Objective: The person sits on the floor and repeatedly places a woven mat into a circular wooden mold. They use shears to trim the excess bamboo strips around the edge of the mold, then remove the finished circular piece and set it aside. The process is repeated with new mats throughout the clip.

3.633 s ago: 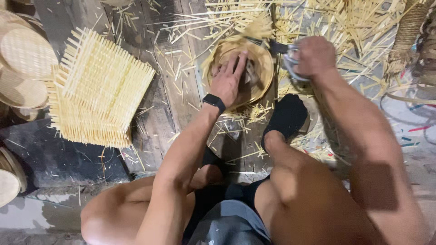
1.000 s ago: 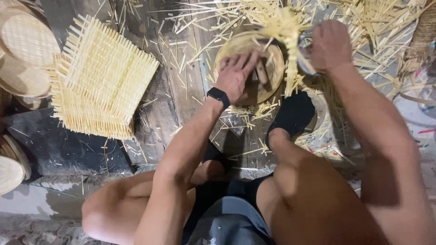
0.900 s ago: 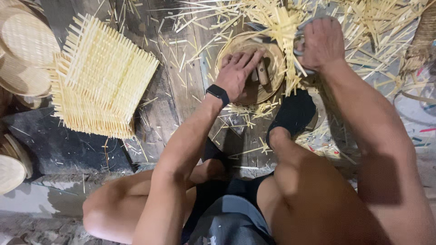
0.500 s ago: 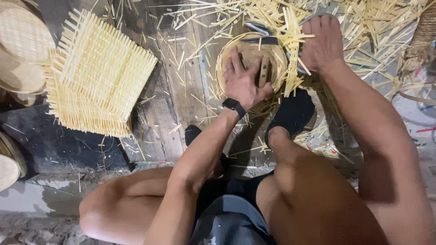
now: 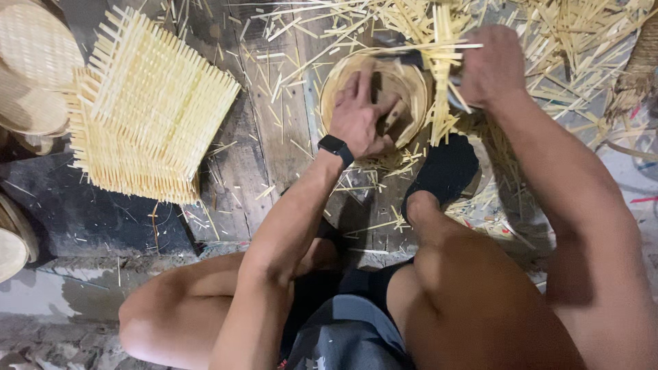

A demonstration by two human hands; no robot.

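So we sit low over the plank floor (image 5: 274, 130), knees up, with our left hand (image 5: 361, 113) spread flat inside the small round bamboo basket (image 5: 375, 96). The fingers are open and pressing down, gripping nothing, just pinning the basket to the boards straight ahead of us. Our right hand (image 5: 492, 65) is curled closed at the basket's right rim, on what looks like a dark-handled tool. Whether it is a blade we cannot tell; loose bamboo strips (image 5: 439, 75) sticking up from the rim hide most of it.

To do this well, we judge that the left palm should keep steady downward weight so the basket does not spin, with the fingertips held well inside the rim and away from where the right hand works. The right hand likely wants short, controlled strokes close to the rim, one strip end at a time.

A black wristband (image 5: 336, 147) sits on the left wrist. The black-socked foot (image 5: 442, 171) rests just below the basket. A square woven mat (image 5: 151, 109) lies well apart to the left, with finished round baskets (image 5: 34, 68) beyond it.
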